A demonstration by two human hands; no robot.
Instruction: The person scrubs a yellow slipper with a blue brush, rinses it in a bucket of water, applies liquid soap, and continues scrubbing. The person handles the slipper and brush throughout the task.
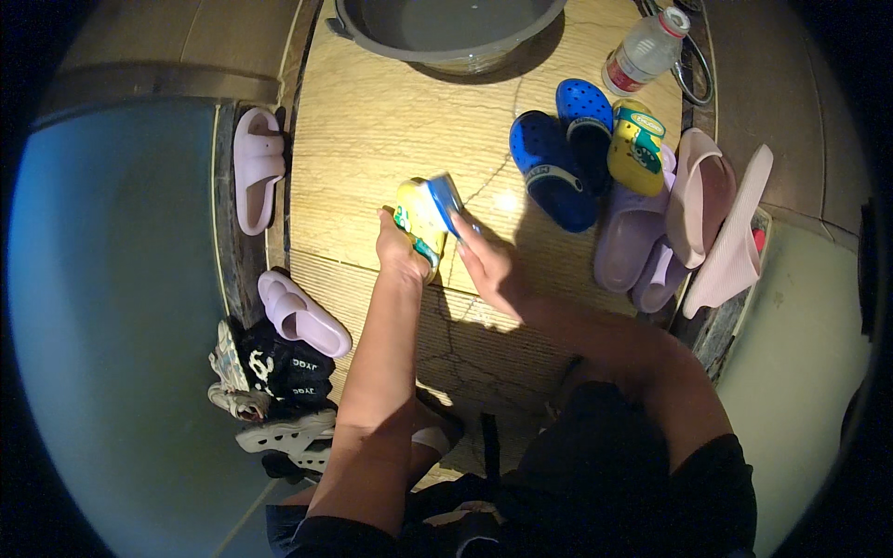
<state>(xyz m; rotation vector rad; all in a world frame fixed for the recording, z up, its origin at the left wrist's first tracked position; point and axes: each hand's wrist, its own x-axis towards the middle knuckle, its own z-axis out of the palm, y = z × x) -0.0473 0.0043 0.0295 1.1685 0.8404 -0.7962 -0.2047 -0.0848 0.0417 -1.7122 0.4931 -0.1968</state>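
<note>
My left hand (pixel 395 245) grips a small yellow slipper (pixel 413 200) with a green print, tilted above the tiled floor. In my right hand (pixel 490 268) is a brush with a blue back (pixel 442 194), pressed to the slipper's yellow face or just above it; its bristles are mostly hidden. To the right lies a similar yellow slipper (pixel 638 150) with a green cartoon print. A pair of blue clogs, one nearer (pixel 554 167) and one behind (pixel 584 104), sits beside it.
A grey basin (pixel 460 52) with liquid stands ahead. Near it is a plastic bottle (pixel 645 52) with a red label. Pink and purple slippers (pixel 698 202) crowd the right edge. Pink slides (pixel 259 171) and several other shoes (pixel 286 432) line the left.
</note>
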